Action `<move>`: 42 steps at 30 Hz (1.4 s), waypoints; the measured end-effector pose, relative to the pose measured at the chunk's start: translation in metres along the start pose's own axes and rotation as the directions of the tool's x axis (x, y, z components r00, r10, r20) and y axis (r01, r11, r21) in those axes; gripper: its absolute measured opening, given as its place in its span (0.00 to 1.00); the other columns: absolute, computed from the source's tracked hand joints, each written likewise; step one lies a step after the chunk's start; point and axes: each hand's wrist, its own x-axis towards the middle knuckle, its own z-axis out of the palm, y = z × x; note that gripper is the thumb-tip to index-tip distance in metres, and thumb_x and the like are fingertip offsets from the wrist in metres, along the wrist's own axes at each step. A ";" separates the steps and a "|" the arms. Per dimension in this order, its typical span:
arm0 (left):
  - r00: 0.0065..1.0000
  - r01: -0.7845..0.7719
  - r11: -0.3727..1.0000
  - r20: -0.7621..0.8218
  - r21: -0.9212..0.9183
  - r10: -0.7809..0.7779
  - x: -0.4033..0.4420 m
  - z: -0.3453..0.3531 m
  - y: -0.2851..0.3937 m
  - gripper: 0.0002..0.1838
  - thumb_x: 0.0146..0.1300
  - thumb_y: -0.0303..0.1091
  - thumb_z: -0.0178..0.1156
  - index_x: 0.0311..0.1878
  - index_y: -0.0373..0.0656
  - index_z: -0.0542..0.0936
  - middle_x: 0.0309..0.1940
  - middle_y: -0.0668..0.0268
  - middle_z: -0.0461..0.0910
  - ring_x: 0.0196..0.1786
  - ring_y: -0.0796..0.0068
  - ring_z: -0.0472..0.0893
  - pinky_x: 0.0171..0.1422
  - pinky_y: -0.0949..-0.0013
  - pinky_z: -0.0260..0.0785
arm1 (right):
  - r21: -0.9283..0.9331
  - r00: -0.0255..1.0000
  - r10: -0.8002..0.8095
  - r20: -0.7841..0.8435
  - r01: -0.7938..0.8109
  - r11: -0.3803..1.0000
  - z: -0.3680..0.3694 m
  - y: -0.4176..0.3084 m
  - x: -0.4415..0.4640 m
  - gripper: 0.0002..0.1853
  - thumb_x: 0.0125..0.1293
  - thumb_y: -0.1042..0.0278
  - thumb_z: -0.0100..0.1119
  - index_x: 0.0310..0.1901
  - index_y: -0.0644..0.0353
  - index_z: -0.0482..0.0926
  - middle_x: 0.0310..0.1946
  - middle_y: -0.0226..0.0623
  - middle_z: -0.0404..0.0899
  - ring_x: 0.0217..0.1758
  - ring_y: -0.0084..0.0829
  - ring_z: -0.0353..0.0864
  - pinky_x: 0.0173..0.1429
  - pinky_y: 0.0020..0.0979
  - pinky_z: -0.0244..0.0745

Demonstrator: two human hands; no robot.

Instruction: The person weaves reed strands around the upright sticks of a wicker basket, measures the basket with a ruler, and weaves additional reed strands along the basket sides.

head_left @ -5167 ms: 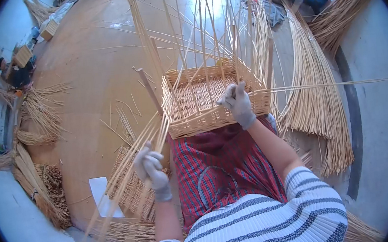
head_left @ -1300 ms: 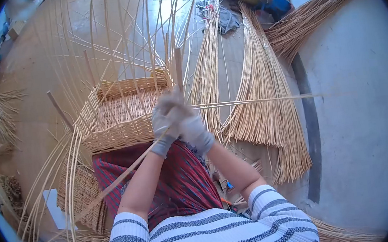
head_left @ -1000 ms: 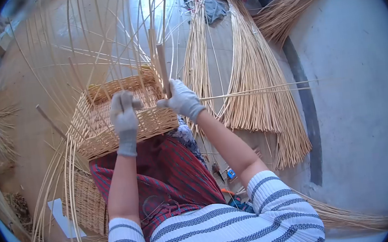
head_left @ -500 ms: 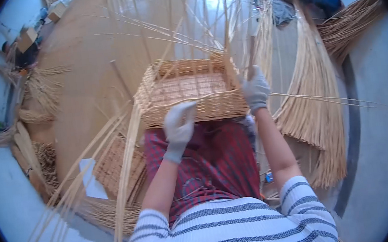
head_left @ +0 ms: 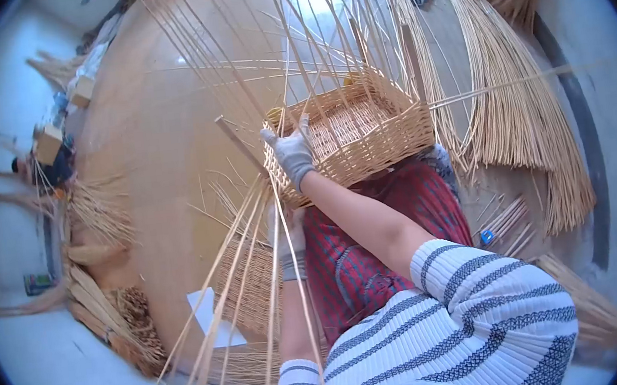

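A rectangular wicker basket [head_left: 376, 151] rests tilted on my lap, its inside facing up and its tall stakes [head_left: 307, 38] fanning away at the far side. My right hand [head_left: 292, 153], in a pale work glove, reaches across my body to the basket's left end. Its thumb and fingers close around the woven wall there. Below that corner is my gloved left hand [head_left: 289, 240], partly covered by long pale weaving strands [head_left: 254, 251] that run down toward me. Its fingers are largely hidden. A wooden stick [head_left: 240, 145] stands slanted at the left corner, and another stick [head_left: 413, 61] rises at the right end.
Bundles of long reeds [head_left: 513, 103] lie on the floor at right. On the left are a woven panel [head_left: 247, 289], a white sheet [head_left: 213, 319] and more bundled material [head_left: 115, 318]. A small blue object [head_left: 487, 237] lies among short sticks right of my lap.
My right hand has left the basket's right end and crossed to its left end. My left hand has dropped from the front wall to below the left corner. The view has turned.
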 end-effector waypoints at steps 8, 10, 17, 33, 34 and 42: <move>0.972 -0.196 0.883 0.203 0.427 0.118 0.036 -0.017 0.004 0.38 0.51 0.48 0.75 0.65 0.49 0.72 0.29 0.57 0.82 0.31 0.54 0.83 0.34 0.55 0.75 | 0.199 0.870 -0.140 0.473 0.049 0.979 -0.034 -0.048 -0.001 0.19 0.66 0.51 0.66 0.44 0.60 0.82 0.24 0.34 0.81 0.31 0.30 0.81 0.41 0.36 0.77; 0.966 -0.242 0.855 0.201 0.460 0.165 0.039 -0.015 -0.006 0.36 0.49 0.50 0.76 0.59 0.48 0.73 0.21 0.62 0.79 0.21 0.58 0.79 0.24 0.56 0.70 | -0.189 0.783 -0.041 0.621 0.200 0.961 -0.055 -0.091 -0.007 0.23 0.68 0.48 0.62 0.49 0.62 0.82 0.35 0.40 0.85 0.44 0.37 0.86 0.53 0.42 0.77; 0.979 -0.114 0.977 0.186 0.178 0.081 0.048 -0.011 -0.011 0.33 0.48 0.55 0.77 0.51 0.46 0.76 0.20 0.66 0.76 0.21 0.66 0.76 0.26 0.60 0.69 | 0.874 0.737 -0.581 0.346 -0.028 0.485 -0.086 -0.059 -0.030 0.16 0.74 0.59 0.55 0.55 0.61 0.75 0.47 0.39 0.78 0.52 0.34 0.80 0.59 0.34 0.73; 0.786 0.568 0.748 0.497 -0.344 -0.368 0.084 0.035 0.094 0.13 0.71 0.32 0.58 0.54 0.42 0.70 0.40 0.61 0.81 0.34 0.70 0.85 0.32 0.66 0.80 | 0.512 0.958 -0.007 0.287 -0.148 0.846 -0.218 0.066 0.041 0.05 0.73 0.70 0.57 0.45 0.61 0.77 0.39 0.35 0.83 0.39 0.25 0.84 0.44 0.30 0.84; 0.736 0.622 0.701 0.566 -0.350 -0.371 0.090 0.041 0.084 0.08 0.72 0.32 0.57 0.44 0.40 0.70 0.32 0.65 0.77 0.28 0.72 0.83 0.25 0.70 0.78 | 0.482 0.972 -0.031 0.232 -0.087 0.872 -0.214 0.055 0.037 0.04 0.71 0.74 0.58 0.44 0.62 0.77 0.40 0.34 0.81 0.41 0.24 0.83 0.49 0.30 0.83; 0.846 0.533 0.686 0.326 -0.495 -0.421 0.081 0.075 0.057 0.12 0.68 0.33 0.63 0.35 0.41 0.70 0.34 0.62 0.80 0.32 0.75 0.81 0.31 0.71 0.79 | -0.257 0.294 -0.825 0.482 0.948 0.188 -0.094 -0.073 0.072 0.18 0.71 0.76 0.52 0.61 0.58 0.73 0.48 0.40 0.82 0.43 0.34 0.84 0.50 0.33 0.81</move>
